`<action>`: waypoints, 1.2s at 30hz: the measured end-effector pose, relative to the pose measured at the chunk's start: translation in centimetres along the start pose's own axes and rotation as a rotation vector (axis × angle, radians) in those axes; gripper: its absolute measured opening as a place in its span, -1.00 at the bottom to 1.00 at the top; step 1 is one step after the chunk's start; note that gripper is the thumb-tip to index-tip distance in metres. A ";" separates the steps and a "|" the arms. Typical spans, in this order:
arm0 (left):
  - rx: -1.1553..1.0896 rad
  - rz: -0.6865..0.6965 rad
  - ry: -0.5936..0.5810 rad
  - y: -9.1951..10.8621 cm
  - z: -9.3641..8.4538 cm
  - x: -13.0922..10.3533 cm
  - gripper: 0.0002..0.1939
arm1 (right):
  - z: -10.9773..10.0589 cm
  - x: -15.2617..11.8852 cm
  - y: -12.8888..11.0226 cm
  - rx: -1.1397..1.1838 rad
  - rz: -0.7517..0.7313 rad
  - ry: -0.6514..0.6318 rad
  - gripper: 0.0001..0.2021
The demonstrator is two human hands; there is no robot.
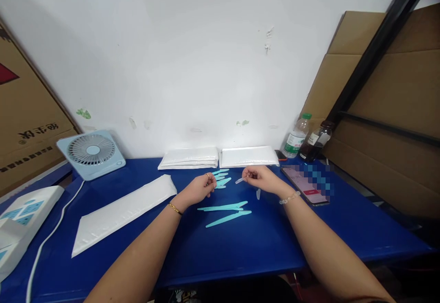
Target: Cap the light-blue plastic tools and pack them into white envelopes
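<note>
My left hand (205, 187) has its fingers curled together beside several slim turquoise sticks (223, 183). Whether one of these is between the fingertips is hidden. Between the thumb and fingers of my right hand (255, 176) is a small translucent strip (239, 181), pointing left. A second translucent piece (258, 194) lies on the blue table (240, 252) just below that hand. Nearer to me are more long turquoise sticks (223, 221), tapered at one end and notched near the other.
Two stacks of white padded mailers, left (189, 157) and right (249, 156), stand against the wall. A single white mailer (123, 213) lies at left, near a blue fan (92, 151) and cable. Rightward are a phone (305, 186), a green-capped bottle (297, 135) and a dark bottle (314, 142).
</note>
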State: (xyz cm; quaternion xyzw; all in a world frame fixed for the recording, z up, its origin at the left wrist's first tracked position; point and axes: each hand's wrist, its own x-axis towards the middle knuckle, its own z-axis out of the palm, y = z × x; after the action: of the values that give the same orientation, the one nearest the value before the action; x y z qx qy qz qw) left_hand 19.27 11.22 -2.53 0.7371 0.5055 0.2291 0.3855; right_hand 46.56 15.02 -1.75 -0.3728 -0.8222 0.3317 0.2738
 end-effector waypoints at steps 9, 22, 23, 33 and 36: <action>0.025 0.039 0.019 -0.4 0.2 0.0 -0.77 | 1.4 0.5 -0.6 0.192 0.076 0.040 -0.86; 0.115 0.108 0.121 0.2 0.1 0.0 -0.78 | 1.6 0.8 -1.4 0.299 0.106 0.166 -0.81; 0.105 0.104 0.117 0.1 0.1 0.0 -0.77 | 1.6 0.8 -1.4 0.316 0.104 0.183 -0.80; 0.021 0.105 0.123 0.2 0.3 0.2 -0.75 | 3.0 1.0 -0.9 0.491 0.143 0.006 -0.67; 0.112 0.089 0.186 -0.4 0.0 0.4 -0.76 | 1.5 0.8 0.0 0.340 0.161 0.084 -0.70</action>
State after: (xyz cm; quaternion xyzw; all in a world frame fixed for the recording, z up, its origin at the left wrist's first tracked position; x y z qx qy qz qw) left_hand 19.20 11.63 -2.89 0.7549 0.5179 0.2845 0.2845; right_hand 45.08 15.13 -2.56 -0.3993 -0.7097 0.4706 0.3396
